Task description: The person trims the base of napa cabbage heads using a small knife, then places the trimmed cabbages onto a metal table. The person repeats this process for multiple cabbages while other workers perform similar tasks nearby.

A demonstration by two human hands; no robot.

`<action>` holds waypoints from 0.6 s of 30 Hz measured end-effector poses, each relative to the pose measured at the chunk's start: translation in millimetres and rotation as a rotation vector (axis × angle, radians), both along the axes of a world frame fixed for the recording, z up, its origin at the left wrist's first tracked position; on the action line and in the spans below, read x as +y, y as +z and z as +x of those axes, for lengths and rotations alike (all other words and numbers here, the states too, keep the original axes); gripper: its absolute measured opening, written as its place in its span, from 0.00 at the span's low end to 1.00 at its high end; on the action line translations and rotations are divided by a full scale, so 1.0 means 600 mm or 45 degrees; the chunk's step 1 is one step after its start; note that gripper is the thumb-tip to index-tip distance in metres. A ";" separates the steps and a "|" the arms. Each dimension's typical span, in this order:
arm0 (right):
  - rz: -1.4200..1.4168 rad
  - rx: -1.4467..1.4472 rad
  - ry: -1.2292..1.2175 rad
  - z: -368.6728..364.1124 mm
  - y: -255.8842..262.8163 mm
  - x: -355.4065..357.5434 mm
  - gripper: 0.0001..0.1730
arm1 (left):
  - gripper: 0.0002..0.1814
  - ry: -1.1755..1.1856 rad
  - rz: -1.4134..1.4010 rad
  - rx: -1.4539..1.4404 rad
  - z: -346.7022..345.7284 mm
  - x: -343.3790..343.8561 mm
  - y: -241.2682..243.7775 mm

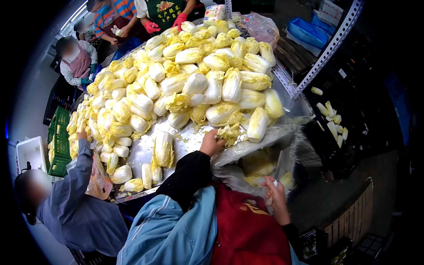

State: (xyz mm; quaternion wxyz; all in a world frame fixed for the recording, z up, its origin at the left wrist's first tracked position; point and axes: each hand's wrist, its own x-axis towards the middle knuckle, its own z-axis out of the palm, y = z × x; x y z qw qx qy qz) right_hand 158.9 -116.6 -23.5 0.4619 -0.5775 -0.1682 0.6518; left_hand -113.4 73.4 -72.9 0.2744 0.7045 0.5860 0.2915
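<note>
My left hand (pixel 212 143) is at the near edge of a metal table (pixel 185 142), its fingers closed on loose yellow cabbage leaves (pixel 229 133). In my right hand (pixel 277 198) is a knife (pixel 279 165), gripped by its handle with the blade pointing up and away from me. The knife is over the mouth of a white woven plastic sack (pixel 228 157), which holds yellow cabbage leaves (pixel 261 169). Just beyond my left hand, a large heap of napa cabbages (pixel 195 84) covers much of the table. One trimmed napa cabbage (pixel 164 149) lies apart, left of my forearm.
A co-worker (pixel 79 205) reaches into the heap at my left. Other people (pixel 77 61) stand across the table. A perforated metal post (pixel 328 49) rises at the right. Black crates (pixel 361 132) with small cabbage pieces stand beyond it. A green crate (pixel 59 142) is at far left.
</note>
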 end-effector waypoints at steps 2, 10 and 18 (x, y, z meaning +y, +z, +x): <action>0.021 -0.025 -0.033 0.007 0.001 -0.005 0.15 | 0.15 -0.084 -0.039 -0.256 0.019 -0.019 0.047; 0.015 -0.126 -0.094 0.032 -0.007 -0.022 0.16 | 0.26 -0.575 -0.124 -0.352 0.184 -0.155 0.014; -0.014 -0.157 -0.100 0.043 -0.019 -0.030 0.17 | 0.09 -0.288 0.015 -0.081 0.101 -0.112 0.108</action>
